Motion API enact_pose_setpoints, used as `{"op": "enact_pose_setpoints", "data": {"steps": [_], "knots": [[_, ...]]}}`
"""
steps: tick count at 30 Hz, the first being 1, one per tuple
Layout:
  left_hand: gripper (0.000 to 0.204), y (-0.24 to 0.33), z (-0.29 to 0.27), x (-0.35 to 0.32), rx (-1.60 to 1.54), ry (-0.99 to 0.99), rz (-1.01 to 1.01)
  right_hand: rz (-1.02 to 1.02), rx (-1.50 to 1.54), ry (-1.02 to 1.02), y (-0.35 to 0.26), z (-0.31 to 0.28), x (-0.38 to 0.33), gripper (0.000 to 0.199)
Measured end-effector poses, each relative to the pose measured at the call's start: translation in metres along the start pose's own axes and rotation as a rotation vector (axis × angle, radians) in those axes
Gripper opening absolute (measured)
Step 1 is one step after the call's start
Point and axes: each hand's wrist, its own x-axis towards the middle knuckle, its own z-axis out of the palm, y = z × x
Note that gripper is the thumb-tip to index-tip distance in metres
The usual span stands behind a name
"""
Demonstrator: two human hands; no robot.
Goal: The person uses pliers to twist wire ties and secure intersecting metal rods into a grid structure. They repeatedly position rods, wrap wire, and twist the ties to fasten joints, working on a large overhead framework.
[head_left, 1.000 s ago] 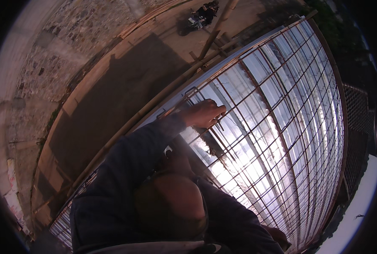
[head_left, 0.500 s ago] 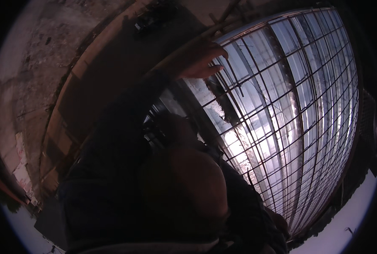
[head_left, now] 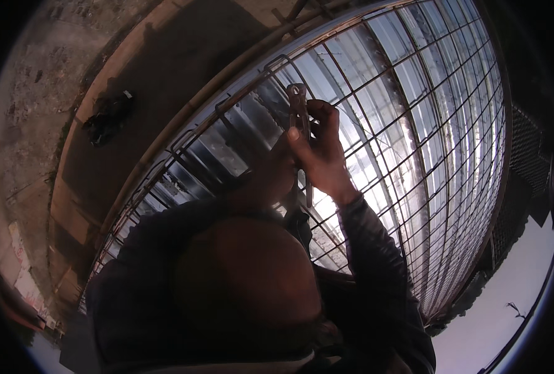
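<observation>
My right hand (head_left: 325, 156) is closed around a pair of metal pincers (head_left: 299, 107), held upright with the jaws at the top and the handles running down past my wrist. My left hand (head_left: 269, 179) lies in shadow right beside it, pressed against the tool's handles; its grip is too dark to make out. Both hands hover over a grid of steel reinforcing bars (head_left: 414, 131), near the grid's left edge. My dark sleeves and bent knee fill the lower middle of the view.
Shiny corrugated metal sheeting (head_left: 376, 68) lies under the bar grid. Bent bar ends (head_left: 227, 109) stick up along the grid's left border, beside a long brown beam (head_left: 140, 75). A dark bundle (head_left: 107, 115) lies on that surface. Rubble ground is at far left.
My left hand, stretched out on the bar grid a second ago, has pulled back. Both hands now meet around the pincers, raised in front of me. The view has tilted.
</observation>
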Motion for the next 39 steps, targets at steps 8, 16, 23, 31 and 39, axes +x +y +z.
{"op": "enact_pose_setpoints", "data": {"steps": [8,16,23,31,39], "knots": [[0.038,-0.011,0.039,0.029,-0.206,-0.217,0.046,0.531,0.289,-0.137,0.021,-0.081,-0.058,0.037],[0.014,-0.001,-0.038,0.084,0.803,-0.158,0.709,0.108,-1.134,-0.35,-0.002,-0.143,-0.078,0.014],[0.027,-0.001,-0.045,0.162,1.154,-0.305,0.915,-0.28,-2.201,-0.153,-0.037,-0.128,-0.05,0.028],[0.016,-0.022,-0.04,0.166,1.129,-0.308,0.883,-0.271,-2.218,-0.135,-0.036,-0.114,-0.007,0.025],[0.015,-0.026,-0.042,0.167,1.211,-0.302,0.875,-0.41,-2.203,-0.097,-0.029,-0.116,-0.009,0.027]]}}
